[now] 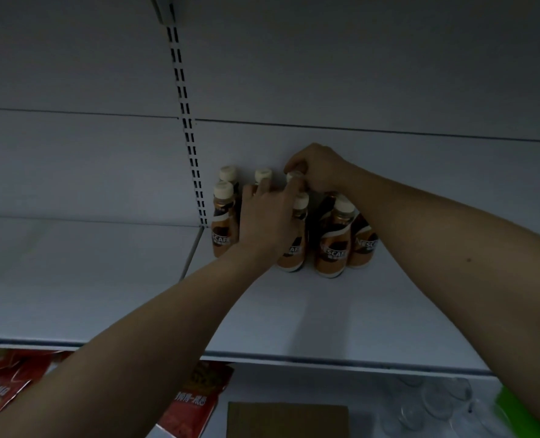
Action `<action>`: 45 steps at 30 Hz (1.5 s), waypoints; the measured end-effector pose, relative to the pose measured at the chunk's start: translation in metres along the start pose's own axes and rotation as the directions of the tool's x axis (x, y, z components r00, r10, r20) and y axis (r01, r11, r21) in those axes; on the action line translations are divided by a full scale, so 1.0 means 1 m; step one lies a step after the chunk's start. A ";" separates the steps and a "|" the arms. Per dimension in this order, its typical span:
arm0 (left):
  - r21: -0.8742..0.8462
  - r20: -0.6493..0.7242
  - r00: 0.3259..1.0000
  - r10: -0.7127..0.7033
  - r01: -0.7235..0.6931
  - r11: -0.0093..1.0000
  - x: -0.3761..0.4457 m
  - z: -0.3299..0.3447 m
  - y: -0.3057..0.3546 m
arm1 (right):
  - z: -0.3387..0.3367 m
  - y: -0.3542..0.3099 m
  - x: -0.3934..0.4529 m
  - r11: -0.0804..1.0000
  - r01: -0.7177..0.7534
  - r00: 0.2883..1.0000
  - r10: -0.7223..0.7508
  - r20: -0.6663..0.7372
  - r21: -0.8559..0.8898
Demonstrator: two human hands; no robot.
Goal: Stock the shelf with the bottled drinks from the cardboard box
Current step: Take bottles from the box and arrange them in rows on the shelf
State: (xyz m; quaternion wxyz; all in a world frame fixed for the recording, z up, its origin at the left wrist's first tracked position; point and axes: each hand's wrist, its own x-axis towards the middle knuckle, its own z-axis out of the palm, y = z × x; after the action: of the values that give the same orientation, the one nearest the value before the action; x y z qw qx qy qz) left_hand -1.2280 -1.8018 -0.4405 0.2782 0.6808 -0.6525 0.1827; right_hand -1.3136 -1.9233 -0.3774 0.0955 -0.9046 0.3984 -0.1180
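Brown coffee bottles (pixel 331 245), seven visible, crowd the shelf (pixel 294 311); right fingers (pixel 297 167) pinch one cap (pixel 294 177).

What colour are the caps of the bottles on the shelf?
Cream-white caps on the bottles, clearest in the head view.

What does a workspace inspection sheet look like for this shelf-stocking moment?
Surface: white shelf, mostly bare at the front.
Job's things: bottled coffee drinks clustered upright at the back by the slotted upright; cardboard box on the level below.
Clutter: red snack packets and clear plastic cups below the shelf.
Grippers: left hand in front of the middle bottles, one of its fingers touching a rear cap; right hand closed over a rear bottle's cap.
Cables: nothing seen.
Surroundings: dim light; white back panel; green item at lower right, unclear.
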 end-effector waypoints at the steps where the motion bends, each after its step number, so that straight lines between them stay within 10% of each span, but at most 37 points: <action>1: 0.021 0.007 1.000 0.001 -0.001 1.000 0.000 -0.001 -0.001 | 0.000 0.000 0.001 1.000 -0.001 1.000 0.001 0.002 0.007; 21: -0.021 0.107 0.994 0.009 -0.007 1.000 0.018 -0.003 0.052 | -0.039 0.051 -0.038 0.982 -0.161 0.971 0.140 0.194 0.096; 45: -0.088 0.307 0.947 -0.092 0.125 0.988 0.041 0.010 0.035 | -0.014 0.054 -0.020 0.992 -0.059 0.998 0.057 0.018 0.116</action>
State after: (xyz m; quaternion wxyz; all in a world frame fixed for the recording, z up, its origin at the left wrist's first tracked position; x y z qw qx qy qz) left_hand -1.2608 -1.8400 -0.4184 0.2209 0.7197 -0.6577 0.0259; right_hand -1.3680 -1.9455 -0.3810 0.1544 -0.8864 0.4162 -0.1315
